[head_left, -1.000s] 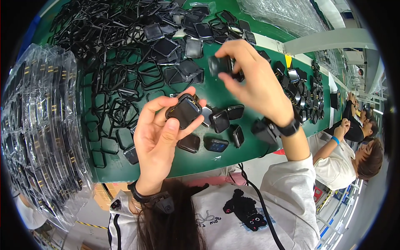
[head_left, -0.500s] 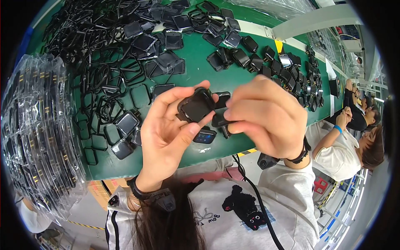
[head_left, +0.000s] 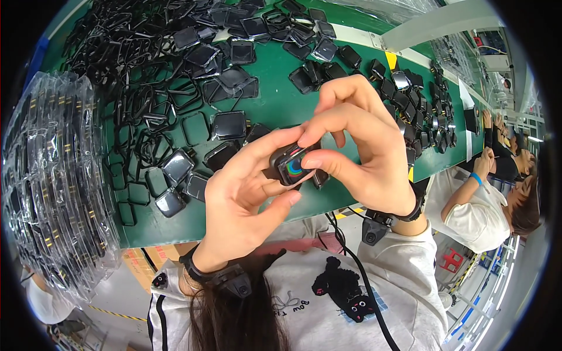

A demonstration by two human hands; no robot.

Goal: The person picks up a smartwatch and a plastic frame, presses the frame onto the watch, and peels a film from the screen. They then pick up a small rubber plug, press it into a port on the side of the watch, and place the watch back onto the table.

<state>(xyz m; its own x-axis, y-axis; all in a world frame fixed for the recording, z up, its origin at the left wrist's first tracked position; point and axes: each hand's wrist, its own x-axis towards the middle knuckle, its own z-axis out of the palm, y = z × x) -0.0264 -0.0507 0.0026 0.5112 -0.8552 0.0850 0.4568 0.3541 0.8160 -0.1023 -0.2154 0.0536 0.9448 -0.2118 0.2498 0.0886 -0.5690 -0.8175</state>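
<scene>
A small black smartwatch case (head_left: 288, 169) with a multicoloured ring showing on its screen is held between my two hands, tilted above the green table. Round its left and rear sides curl the fingers of my left hand (head_left: 234, 205), the thumb sticking out below. From the right, the thumb and index finger of my right hand (head_left: 369, 146) press on the case's upper and right edges. Part of the case is covered by these fingers. Just behind my left fingertips lie dark watch faces, one of them a square black screen (head_left: 229, 125).
Black frames (head_left: 111, 52) pile up at the far left. Several watch cases (head_left: 418, 111) spread over the green table (head_left: 158, 234) at right. Stacked clear plastic trays (head_left: 58, 187) stand at the left edge. Another person (head_left: 468, 205) sits to the right, beyond a cable (head_left: 357, 263).
My right hand has come in from the right, and its thumb and finger now touch the case in my left hand. The case's dark face has given way to a coloured screen.
</scene>
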